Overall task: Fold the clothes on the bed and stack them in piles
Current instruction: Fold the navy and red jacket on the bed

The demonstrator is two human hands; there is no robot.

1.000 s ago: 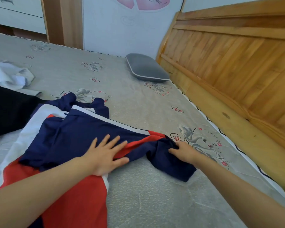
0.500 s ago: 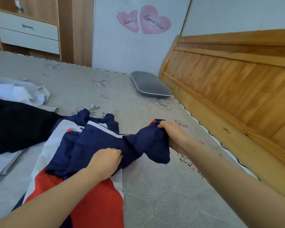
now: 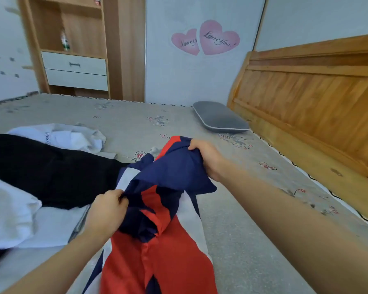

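- The navy, red and white jacket lies at about 6 o'clock in the view, on the grey printed mattress; its near end trails off the bottom edge and its far end is lifted.
- The left hand has its fingers curled tight round a bunched navy fold at the jacket's middle, at about 7 o'clock from the frame's centre.
- The right hand is closed on the raised navy and red end, at about 3 o'clock from the centre, holding it clear of the mattress.
- Judged step: the far part of the jacket is being gathered and brought back over the body, a first fold and not a finished one, since the cloth is bunched, not flat.
- Next move, as a judgement: lay the lifted end down toward 6 o'clock, release, then smooth it flat with open palms so the edges line up.
- Unfolded clothes wait at 9 o'clock: a black garment, a crumpled white shirt beyond it, and white cloth nearer.
- No folded pile shows, so the task looks early.
- A grey pillow sits at 1 o'clock beside the wooden headboard.
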